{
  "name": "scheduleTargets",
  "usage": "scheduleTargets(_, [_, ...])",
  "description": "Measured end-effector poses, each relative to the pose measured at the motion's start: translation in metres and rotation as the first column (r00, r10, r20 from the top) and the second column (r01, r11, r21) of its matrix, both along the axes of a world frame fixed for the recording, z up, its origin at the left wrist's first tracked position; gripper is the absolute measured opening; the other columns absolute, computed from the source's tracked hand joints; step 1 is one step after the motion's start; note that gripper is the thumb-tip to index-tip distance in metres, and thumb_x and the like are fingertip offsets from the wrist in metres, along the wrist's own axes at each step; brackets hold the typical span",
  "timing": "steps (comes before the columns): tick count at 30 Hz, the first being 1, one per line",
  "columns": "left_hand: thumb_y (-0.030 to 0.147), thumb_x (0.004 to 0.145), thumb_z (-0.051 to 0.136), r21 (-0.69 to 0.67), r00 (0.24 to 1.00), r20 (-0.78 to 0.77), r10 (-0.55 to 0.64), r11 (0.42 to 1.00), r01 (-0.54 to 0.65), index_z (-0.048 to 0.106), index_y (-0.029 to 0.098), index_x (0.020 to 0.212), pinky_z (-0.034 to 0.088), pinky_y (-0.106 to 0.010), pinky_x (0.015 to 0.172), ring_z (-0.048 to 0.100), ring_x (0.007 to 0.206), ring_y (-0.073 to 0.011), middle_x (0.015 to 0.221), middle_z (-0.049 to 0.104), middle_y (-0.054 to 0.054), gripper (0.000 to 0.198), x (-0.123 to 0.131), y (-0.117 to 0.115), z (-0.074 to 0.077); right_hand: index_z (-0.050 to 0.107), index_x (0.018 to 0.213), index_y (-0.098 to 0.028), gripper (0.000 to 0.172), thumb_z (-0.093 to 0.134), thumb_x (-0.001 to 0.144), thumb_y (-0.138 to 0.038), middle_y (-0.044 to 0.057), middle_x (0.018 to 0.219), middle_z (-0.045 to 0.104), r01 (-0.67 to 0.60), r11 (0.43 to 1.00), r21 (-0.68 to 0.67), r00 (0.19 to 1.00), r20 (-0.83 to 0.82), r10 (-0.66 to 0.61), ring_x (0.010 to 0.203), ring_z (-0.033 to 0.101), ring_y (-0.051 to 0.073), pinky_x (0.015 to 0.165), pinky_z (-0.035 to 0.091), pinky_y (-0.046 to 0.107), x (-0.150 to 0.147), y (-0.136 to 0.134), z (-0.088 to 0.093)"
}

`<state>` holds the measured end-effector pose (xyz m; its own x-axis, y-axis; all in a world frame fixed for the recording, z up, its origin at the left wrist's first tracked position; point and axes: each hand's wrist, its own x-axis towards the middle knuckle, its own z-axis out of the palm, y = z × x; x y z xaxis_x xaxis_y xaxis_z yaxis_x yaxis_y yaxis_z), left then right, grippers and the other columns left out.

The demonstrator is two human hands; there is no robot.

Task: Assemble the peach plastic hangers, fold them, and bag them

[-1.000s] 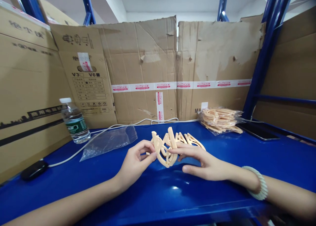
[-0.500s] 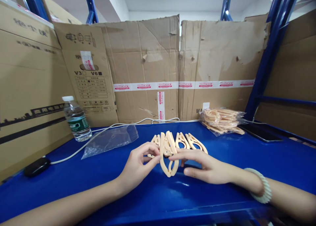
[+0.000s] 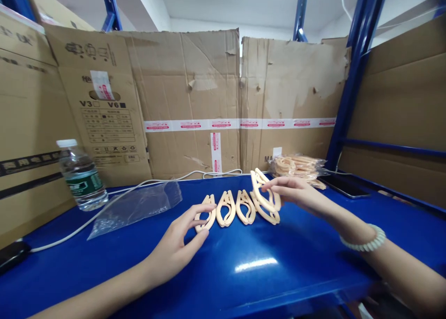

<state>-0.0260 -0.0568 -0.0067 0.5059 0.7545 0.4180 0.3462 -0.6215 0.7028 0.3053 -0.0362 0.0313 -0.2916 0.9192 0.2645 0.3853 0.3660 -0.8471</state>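
Observation:
Several beige plastic loop-shaped pieces (image 3: 226, 209) lie in a row on the blue shelf top (image 3: 265, 268). My left hand (image 3: 181, 242) rests beside the leftmost piece (image 3: 206, 215), fingers apart, fingertips touching it. My right hand (image 3: 296, 193) is at the right end of the row, fingers pinched on a tilted beige piece (image 3: 262, 194) lifted above another lying one (image 3: 266, 213). A pale bead bracelet (image 3: 364, 241) is on my right wrist.
A clear empty plastic bag (image 3: 135, 206) lies left of the row. A water bottle (image 3: 81, 176) stands far left. A bag of more beige pieces (image 3: 296, 165) and a dark phone (image 3: 343, 186) lie at the back right. A white cable (image 3: 167, 177) runs along the cardboard walls (image 3: 195, 86).
The piece held upright between both hands has been laid down into the row. My right hand moved right and back and lifted a piece at the row's right end; my left hand opened.

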Motion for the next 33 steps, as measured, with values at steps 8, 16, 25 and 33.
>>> scheduleTargets(8, [0.028, 0.096, 0.041, 0.104, 0.995, -0.098, 0.013, 0.995, -0.003, 0.045, 0.034, 0.13, 0.048, -0.039, 0.103, 0.05, 0.126, -0.0223, 0.14, 0.049, -0.001, 0.034, -0.005, 0.006, 0.001, 0.062, 0.082, -0.015, 0.027, 0.05, 0.085, -0.039, 0.007, 0.075, 0.064, 0.233, 0.969, 0.078, 0.693, 0.686, -0.222, 0.069, 0.059, 0.02, 0.058, 0.04, 0.028, 0.038, 0.021, -0.002])
scheduleTargets(16, [0.024, 0.096, 0.04, 0.226, 0.978, -0.202, 0.042, 0.974, 0.004, 0.041, 0.032, 0.132, 0.04, -0.044, 0.11, 0.044, 0.131, -0.0232, 0.14, 0.048, -0.004, 0.037, -0.006, 0.007, 0.0, 0.054, 0.087, -0.018, 0.021, 0.054, 0.083, -0.039, 0.007, 0.082, 0.065, 0.147, 0.989, -0.012, 0.604, 0.793, -0.081, 0.073, 0.06, 0.022, 0.061, 0.041, 0.029, 0.03, 0.004, 0.004])
scheduleTargets(25, [0.014, 0.089, 0.042, 0.258, 0.955, -0.297, 0.023, 0.965, 0.057, 0.041, 0.03, 0.137, 0.031, -0.049, 0.115, 0.04, 0.134, -0.0258, 0.142, 0.046, -0.006, 0.051, -0.008, -0.001, -0.001, 0.058, 0.099, -0.018, 0.038, 0.048, 0.088, -0.052, 0.015, 0.1, 0.064, 0.077, 0.972, 0.224, 0.669, 0.711, -0.217, 0.093, 0.061, 0.03, 0.081, 0.051, 0.044, 0.036, -0.009, -0.006])
scheduleTargets(33, [0.017, 0.085, 0.048, 0.193, 0.832, -0.553, 0.048, 0.979, 0.071, 0.024, 0.038, 0.149, 0.014, -0.066, 0.113, 0.008, 0.147, -0.0347, 0.16, 0.015, 0.0, 0.072, 0.001, -0.01, 0.008, 0.021, 0.152, -0.034, 0.069, 0.044, 0.093, -0.06, 0.006, 0.161, 0.005, -0.169, 0.968, 0.187, 0.683, 0.73, -0.022, 0.145, 0.002, 0.039, 0.113, 0.013, 0.064, 0.007, -0.037, -0.03])
